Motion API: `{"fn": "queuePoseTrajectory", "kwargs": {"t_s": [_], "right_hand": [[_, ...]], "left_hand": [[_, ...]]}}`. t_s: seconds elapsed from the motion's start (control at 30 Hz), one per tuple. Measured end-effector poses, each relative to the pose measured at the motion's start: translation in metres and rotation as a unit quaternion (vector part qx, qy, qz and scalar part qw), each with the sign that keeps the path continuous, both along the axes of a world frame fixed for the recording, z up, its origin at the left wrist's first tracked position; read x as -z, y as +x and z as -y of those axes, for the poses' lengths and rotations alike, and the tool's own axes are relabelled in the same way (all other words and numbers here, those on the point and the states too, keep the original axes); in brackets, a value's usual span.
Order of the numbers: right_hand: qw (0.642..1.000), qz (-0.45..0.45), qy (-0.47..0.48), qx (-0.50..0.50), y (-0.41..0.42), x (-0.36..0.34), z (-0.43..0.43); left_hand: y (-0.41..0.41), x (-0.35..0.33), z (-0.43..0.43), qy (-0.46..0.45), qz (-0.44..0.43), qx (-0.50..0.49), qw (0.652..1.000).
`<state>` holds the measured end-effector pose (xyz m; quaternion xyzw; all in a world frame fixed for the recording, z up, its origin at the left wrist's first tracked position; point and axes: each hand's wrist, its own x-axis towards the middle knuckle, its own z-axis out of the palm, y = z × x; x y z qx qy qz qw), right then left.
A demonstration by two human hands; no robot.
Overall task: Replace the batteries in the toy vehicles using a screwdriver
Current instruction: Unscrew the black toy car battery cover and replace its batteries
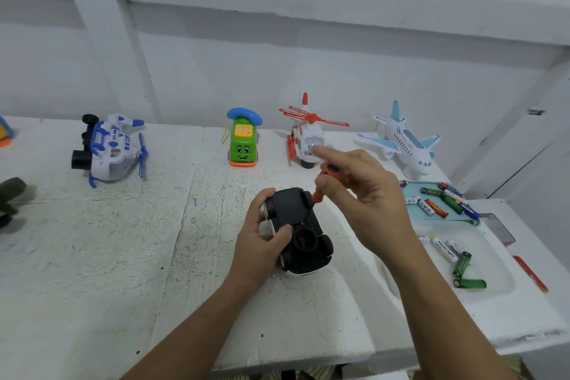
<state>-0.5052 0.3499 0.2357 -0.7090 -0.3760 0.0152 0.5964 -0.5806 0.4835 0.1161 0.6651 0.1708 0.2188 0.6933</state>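
Toy car (297, 231): belly up, black chassis and four wheels facing me, white body underneath. It sits centre of the surface (154, 256), near my edge. Cannot tell whether it rests on the surface or hangs just above it.

Left hand (262, 234): fingers curled round the car's left side, thumb (285, 230) pressed onto the chassis beside the round black fitting. Firm grip.

Screwdriver (315, 196): red handle, dark shaft. It slants down and to the left from my right hand (361, 194), tip touching the chassis near the middle, just beyond my left thumb. The right hand's fingers pinch the handle top, and the index finger (324, 151) sticks out straight and blurred. This hand is above and to the right of the car, not touching it.

Right of the car: a teal tray (415, 213) holding mixed batteries (444, 197). More loose batteries (459, 262) lie nearer me, white and green.

Back row along the wall, well apart from the hands:
- a red-and-white helicopter (308, 139)
- a green telephone car (243, 145)
- a white-and-blue plane (407, 145)
- a blue-and-white helicopter (111, 148), far left, tipped on its side
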Motion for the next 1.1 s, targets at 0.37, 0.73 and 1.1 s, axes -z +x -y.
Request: {"fn": "queuePoseTrajectory", "kwargs": {"t_s": [0.37,0.73,1.1], "right_hand": [[1.0,-0.005,0.011,-0.004,0.0,0.004,0.004],[0.991,-0.031,-0.129,-0.01,0.001,0.015,0.006],[0.969,-0.208,0.065,0.119,-0.005,0.043,0.006]], "left_hand": [[-0.001,-0.001,0.001,0.001,-0.006,-0.001,1.0],[-0.002,-0.003,0.003,-0.005,-0.008,-0.012,1.0],[-0.003,-0.002,0.004,-0.044,0.014,-0.065,0.997]]}}
